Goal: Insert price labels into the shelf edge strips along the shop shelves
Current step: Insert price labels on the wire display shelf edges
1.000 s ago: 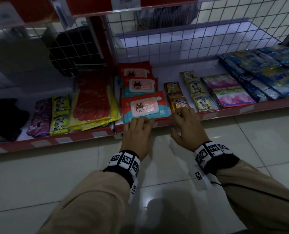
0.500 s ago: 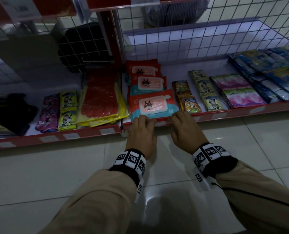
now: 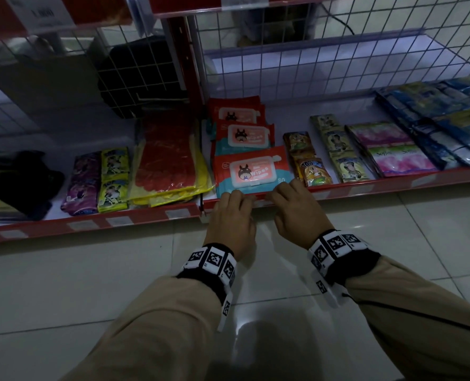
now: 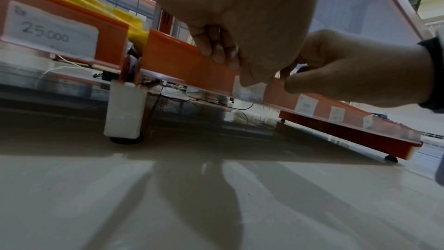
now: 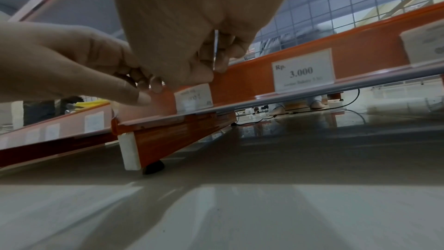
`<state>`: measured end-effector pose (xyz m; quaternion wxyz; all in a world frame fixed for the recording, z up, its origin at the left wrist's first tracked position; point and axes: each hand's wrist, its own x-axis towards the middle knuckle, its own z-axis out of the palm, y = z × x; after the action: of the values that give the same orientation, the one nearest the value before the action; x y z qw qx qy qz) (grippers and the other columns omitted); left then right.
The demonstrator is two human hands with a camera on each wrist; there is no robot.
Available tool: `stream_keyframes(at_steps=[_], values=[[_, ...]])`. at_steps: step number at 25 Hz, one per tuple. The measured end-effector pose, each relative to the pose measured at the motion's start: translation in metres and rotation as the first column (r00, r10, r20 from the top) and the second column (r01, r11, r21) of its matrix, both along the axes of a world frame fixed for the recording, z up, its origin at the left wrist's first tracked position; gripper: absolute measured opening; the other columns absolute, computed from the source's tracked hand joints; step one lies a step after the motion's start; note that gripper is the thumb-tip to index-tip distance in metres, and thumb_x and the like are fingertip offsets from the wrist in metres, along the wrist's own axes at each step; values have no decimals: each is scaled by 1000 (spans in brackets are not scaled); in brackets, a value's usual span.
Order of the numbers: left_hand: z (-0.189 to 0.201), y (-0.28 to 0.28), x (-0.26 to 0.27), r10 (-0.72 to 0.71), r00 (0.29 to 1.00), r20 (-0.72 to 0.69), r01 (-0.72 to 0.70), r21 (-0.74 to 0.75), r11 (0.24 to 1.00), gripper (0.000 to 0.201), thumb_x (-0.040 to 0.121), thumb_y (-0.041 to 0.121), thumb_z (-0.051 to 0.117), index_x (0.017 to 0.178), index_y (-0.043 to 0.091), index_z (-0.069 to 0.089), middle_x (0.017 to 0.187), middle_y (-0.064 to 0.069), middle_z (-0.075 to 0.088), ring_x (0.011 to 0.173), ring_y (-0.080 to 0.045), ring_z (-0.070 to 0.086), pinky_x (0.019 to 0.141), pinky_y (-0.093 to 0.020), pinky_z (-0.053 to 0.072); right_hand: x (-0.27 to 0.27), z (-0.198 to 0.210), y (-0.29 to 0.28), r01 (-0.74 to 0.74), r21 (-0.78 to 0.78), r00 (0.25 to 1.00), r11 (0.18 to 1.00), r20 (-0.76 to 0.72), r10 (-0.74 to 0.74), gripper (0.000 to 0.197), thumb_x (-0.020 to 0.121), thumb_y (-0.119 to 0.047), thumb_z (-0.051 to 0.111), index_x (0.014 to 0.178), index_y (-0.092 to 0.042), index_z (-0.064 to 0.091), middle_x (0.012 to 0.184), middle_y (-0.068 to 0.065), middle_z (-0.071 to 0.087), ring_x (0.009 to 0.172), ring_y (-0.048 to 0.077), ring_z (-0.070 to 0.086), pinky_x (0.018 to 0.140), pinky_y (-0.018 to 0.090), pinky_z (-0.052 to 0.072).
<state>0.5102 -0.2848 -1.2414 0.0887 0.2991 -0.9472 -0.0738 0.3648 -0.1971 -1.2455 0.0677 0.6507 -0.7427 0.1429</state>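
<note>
We are looking at a dim shop aisle with a pale tiled floor point(image 3: 63, 284) and a low red shelf point(image 3: 297, 127) backed by wire mesh, its front edge carrying the shelf edge strip point(image 3: 365, 185). Both hands are working at the front edge near the shelf's left end, just below the wipes pack point(image 3: 251, 171). The left hand point(image 3: 232, 215) is lying with its fingers curled over the top of the strip; the right hand point(image 3: 297, 207) is pinching at the price label point(image 5: 193, 96), which is sitting in the strip between the two hands with its print upside down in the right wrist view. We are judging the risks as these: the label may be going in inverted, it may be buckling under the thumbs, or it may be seating only along one edge and slipping out. The label's upper edge is being covered by fingers, so we cannot tell how deep it is sitting, and its figures are too blurred to read.
</note>
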Motion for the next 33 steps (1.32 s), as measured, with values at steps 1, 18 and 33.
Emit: stream_keyframes(at_steps=[1, 18, 33], values=[[0, 0, 0, 0, 1000, 7, 0, 0, 1000, 41, 85, 19, 51, 126, 14, 52, 115, -7, 50, 106, -25, 43, 91, -36, 39, 1, -1, -1, 13, 19, 1000, 1000, -3, -13, 34, 72, -9, 54, 104, -3, 63, 100, 17, 59, 91, 34, 51, 80, 42, 46], [5, -8, 0, 32, 982, -186, -6, 141, 990, 26, 92, 19, 51, 117, 13, 56, 108, -6, 55, 103, -24, 46, 89, -35, 38, -7, 7, -6, 216, -150, 787, 965, 612, -81, 5, 85, -8, 65, 90, -10, 67, 86, 2, 68, 83, 17, 61, 73, 24, 49], [3, -11, -5, 72, 983, -168, -45, 159, 986, 20, 97, 23, 47, 104, 9, 60, 104, -9, 53, 100, -24, 43, 84, -32, 34, 6, 14, -10, 168, -133, 753, 977, 657, -40, 37, 82, -10, 69, 115, -20, 60, 95, -1, 66, 89, 9, 60, 78, 22, 49]])
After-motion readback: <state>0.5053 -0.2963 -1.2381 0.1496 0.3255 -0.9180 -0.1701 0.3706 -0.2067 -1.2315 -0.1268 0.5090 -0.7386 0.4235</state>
